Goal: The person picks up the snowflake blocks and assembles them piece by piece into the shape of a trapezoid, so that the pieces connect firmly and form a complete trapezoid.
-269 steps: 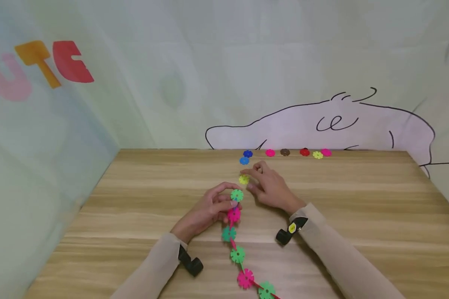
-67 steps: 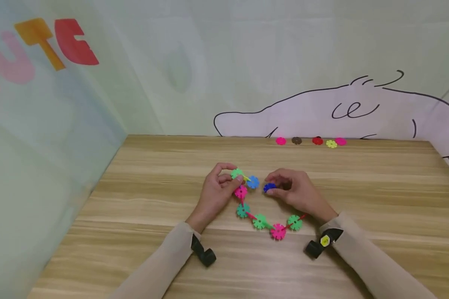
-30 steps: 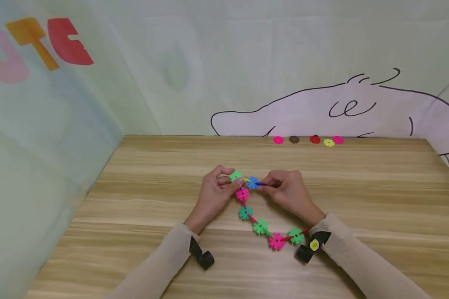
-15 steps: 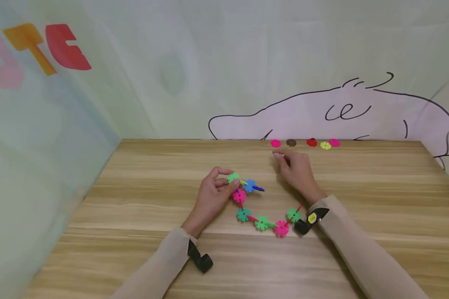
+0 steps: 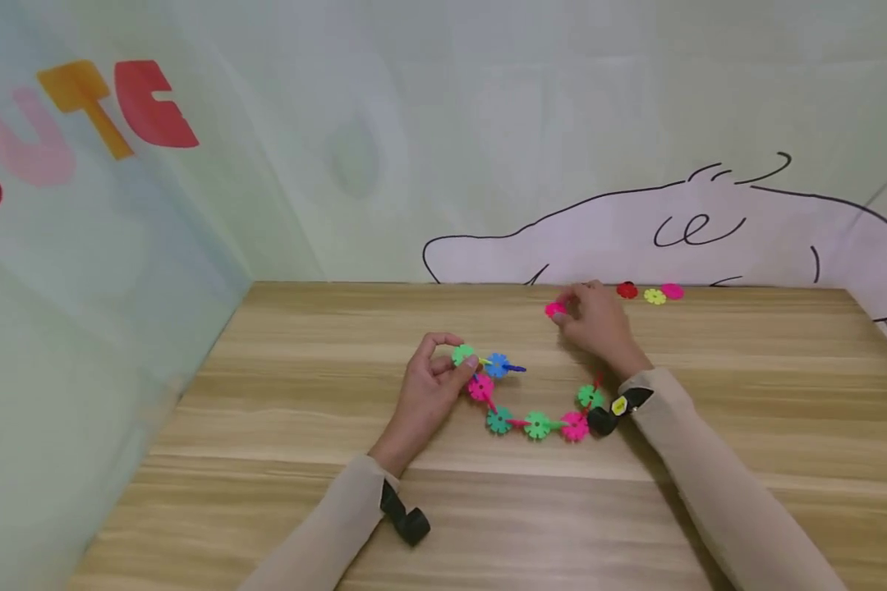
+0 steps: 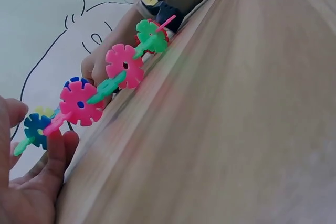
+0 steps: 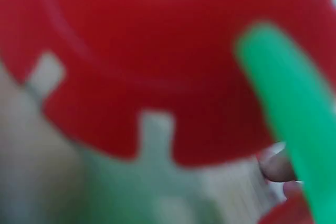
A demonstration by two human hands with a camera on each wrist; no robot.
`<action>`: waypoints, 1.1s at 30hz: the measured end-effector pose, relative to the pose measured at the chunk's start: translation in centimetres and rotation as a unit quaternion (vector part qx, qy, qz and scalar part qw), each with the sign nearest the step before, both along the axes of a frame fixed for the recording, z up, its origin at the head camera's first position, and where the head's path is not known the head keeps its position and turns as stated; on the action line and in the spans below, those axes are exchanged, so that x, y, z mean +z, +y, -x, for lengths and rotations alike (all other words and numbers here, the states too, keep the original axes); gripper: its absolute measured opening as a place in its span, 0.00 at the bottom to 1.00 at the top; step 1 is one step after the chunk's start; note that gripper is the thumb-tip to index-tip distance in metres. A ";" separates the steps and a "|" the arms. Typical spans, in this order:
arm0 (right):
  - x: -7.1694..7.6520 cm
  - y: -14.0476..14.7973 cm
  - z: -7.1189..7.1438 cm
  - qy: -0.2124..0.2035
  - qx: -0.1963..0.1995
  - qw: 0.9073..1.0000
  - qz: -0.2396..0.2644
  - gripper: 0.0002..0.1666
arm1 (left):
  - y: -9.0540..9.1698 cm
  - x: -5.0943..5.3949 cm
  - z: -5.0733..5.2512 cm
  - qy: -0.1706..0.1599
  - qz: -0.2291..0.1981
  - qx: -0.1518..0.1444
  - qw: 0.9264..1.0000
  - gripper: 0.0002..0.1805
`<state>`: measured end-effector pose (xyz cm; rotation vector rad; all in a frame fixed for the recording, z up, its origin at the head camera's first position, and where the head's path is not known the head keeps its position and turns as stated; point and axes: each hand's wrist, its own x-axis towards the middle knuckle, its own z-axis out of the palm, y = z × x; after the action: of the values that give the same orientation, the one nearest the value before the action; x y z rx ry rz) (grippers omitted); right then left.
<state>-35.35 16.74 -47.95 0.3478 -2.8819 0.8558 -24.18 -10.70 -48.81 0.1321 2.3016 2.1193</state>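
Observation:
A chain of notched plastic snowflake discs curves between my hands. My left hand (image 5: pixel 432 386) pinches it at a light green disc (image 5: pixel 462 355). From there a light blue disc (image 5: pixel 498 365) and an edge-on dark blue disc (image 5: pixel 517 368) stick out to the right. The other branch runs through a teal disc (image 5: pixel 499 420) and a pink disc (image 5: pixel 575 426) to a green disc (image 5: pixel 590 396) by my right wrist. Farther back, my right hand (image 5: pixel 599 320) pinches a loose pink disc (image 5: pixel 554 309). In the right wrist view a red disc (image 7: pixel 115 98) blocks most of the sight.
Along the table's far edge lie a red disc (image 5: pixel 627 290), a yellow disc (image 5: pixel 654 296) and another pink disc (image 5: pixel 672 291). A printed cloth (image 5: pixel 340 164) hangs behind the wooden table (image 5: pixel 325 328). The chain's far end hangs close to the right wrist camera (image 5: pixel 601 421).
Since 9 seconds ago, yellow, light blue and dark blue discs have joined the chain. My right hand has let go of the dark blue disc, moved back and grasped a pink one.

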 end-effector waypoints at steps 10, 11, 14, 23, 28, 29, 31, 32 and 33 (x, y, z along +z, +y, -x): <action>-0.3 0.4 -5.1 -0.031 0.103 0.981 0.158 0.12 | 0.0 0.3 0.1 0.002 0.026 -0.005 1.000 0.20; -0.4 0.4 -5.8 -0.041 0.110 0.977 0.176 0.12 | 0.0 0.3 0.1 0.002 0.024 -0.006 1.000 0.20; -0.4 0.5 -7.9 -0.091 0.132 0.961 0.224 0.11 | -0.1 0.2 0.1 0.003 0.016 -0.006 1.000 0.20; 0.0 -0.4 -10.5 -0.209 0.196 0.924 0.254 0.11 | -0.4 0.3 -0.2 0.021 0.015 -0.010 1.000 0.19; 0.5 -0.7 -10.7 -0.255 0.220 0.907 0.254 0.13 | -0.2 0.2 -0.2 0.013 0.004 -0.016 1.000 0.17; 0.6 -0.7 -10.7 -0.263 0.224 0.903 0.256 0.14 | -0.2 0.2 -0.2 0.014 0.003 -0.017 1.000 0.17; 0.7 -0.8 -10.7 -0.272 0.228 0.899 0.257 0.14 | -0.1 0.1 -0.3 0.016 0.003 -0.019 1.000 0.17; 0.7 -0.9 -10.8 -0.275 0.229 0.898 0.257 0.14 | -0.1 0.1 -0.3 0.017 0.003 -0.019 1.000 0.17; 0.7 -0.9 -10.8 -0.279 0.229 0.896 0.260 0.14 | -0.1 0.1 -0.3 0.018 0.003 -0.021 1.000 0.17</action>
<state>-24.57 15.85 -47.25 0.8539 -2.8882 2.0498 -23.87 -10.82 -48.67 0.2175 2.3025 2.1082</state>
